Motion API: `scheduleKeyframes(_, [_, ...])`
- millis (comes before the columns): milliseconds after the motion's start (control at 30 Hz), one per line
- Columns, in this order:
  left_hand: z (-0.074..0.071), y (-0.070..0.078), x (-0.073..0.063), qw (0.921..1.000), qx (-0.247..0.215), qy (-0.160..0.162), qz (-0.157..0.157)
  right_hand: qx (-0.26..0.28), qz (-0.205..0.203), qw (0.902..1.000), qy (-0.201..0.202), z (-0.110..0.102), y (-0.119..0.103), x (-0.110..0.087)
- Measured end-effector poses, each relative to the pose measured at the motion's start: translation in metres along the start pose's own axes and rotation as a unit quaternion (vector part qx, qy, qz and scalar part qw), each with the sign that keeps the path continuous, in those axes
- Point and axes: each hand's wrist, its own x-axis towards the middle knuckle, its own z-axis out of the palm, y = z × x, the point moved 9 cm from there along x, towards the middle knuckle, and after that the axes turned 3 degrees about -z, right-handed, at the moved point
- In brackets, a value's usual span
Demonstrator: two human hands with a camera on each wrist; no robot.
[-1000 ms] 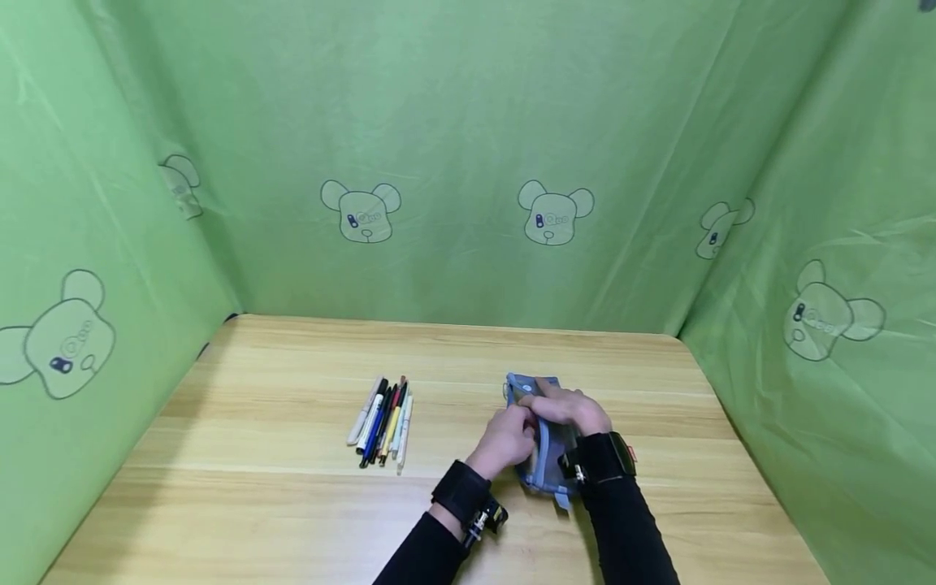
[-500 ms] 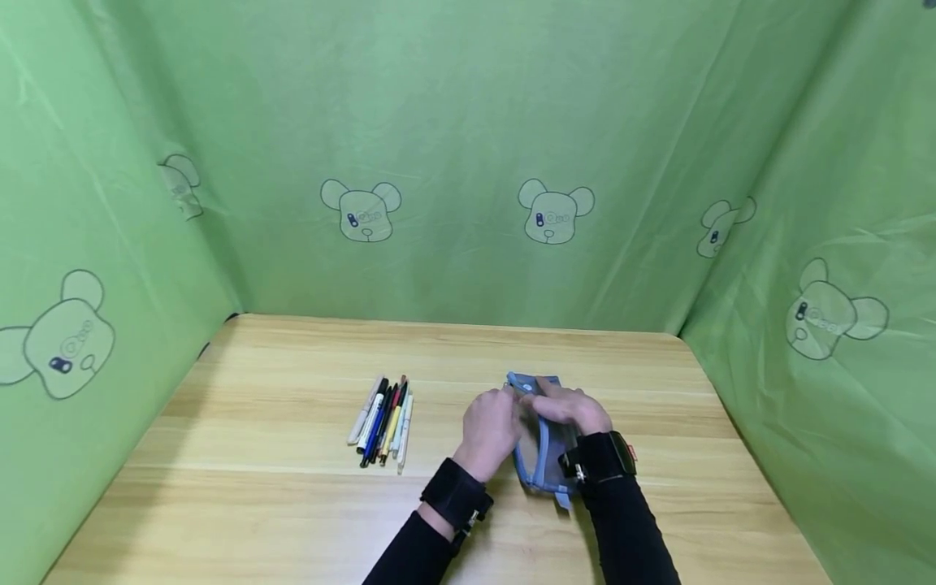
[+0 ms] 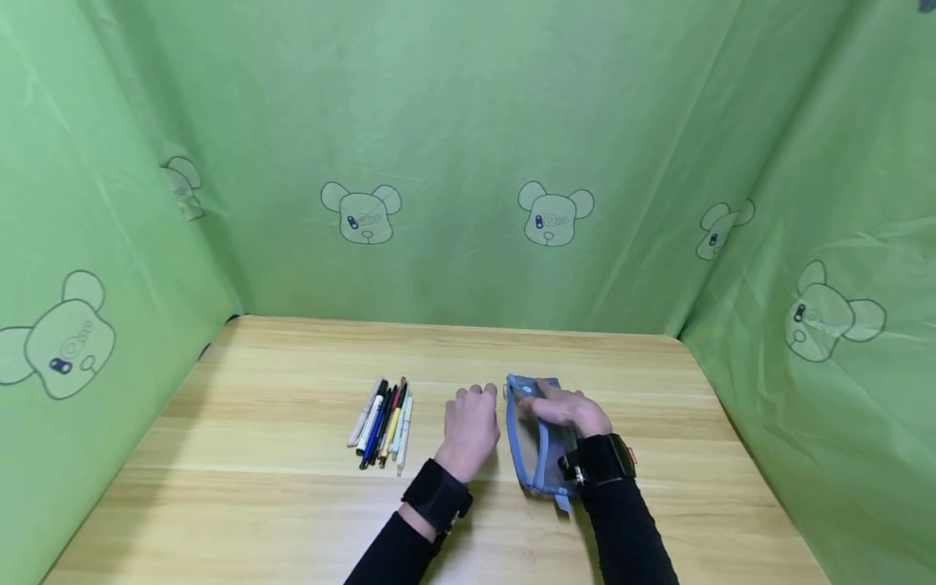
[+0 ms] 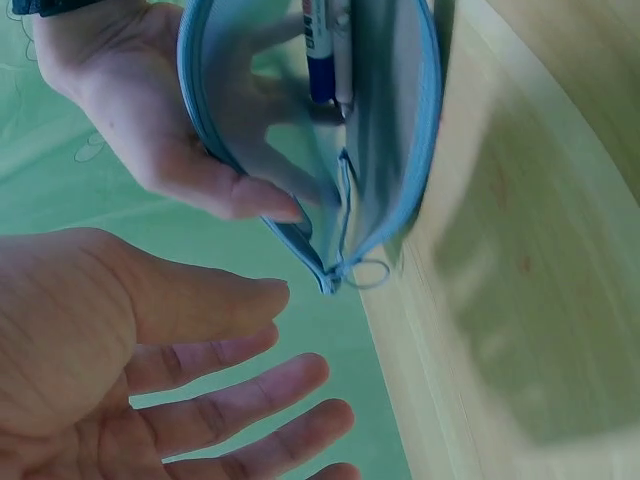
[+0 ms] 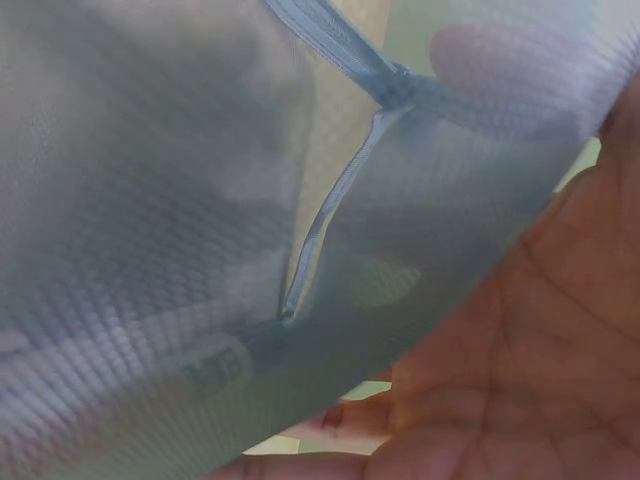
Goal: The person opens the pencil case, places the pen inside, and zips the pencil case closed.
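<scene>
A translucent mesh pencil case (image 3: 543, 457) with blue zip edging lies on the table, its mouth unzipped and spread. My right hand (image 3: 576, 410) grips its far right side, thumb at the zip edge and fingers behind the mesh. Through the opening, the left wrist view shows a marker (image 4: 320, 75) with a blue end and a pale slim pen (image 4: 343, 60) inside. My left hand (image 3: 470, 431) hovers just left of the case, holding nothing. Its fingers are loosely extended and apart in the left wrist view. The mesh fills most of the right wrist view before the right palm (image 5: 540, 340).
A bundle of several pens and markers (image 3: 382, 422) lies left of the hands on the wooden table (image 3: 241, 455). Green curtains (image 3: 453, 97) with bear prints enclose the back and both sides.
My left hand has come out of the pencil case's mouth and moved left, away from it. My right hand keeps its grip on the case, and the pen bundle has not moved.
</scene>
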Motion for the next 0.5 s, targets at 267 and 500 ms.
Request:
scheduleKeyframes(267, [-0.003,-0.021,-0.001,0.9994,0.014,-0.018,-0.025,0.004,-0.007,1.0,-0.001,0.0,-0.002,0.001])
scheduleKeyframes(500, [-0.01,-0.039,-0.003,0.999,0.005,-0.01,-0.044,-0.001,-0.021,0.9998,-0.002,0.001,-0.004,0.001])
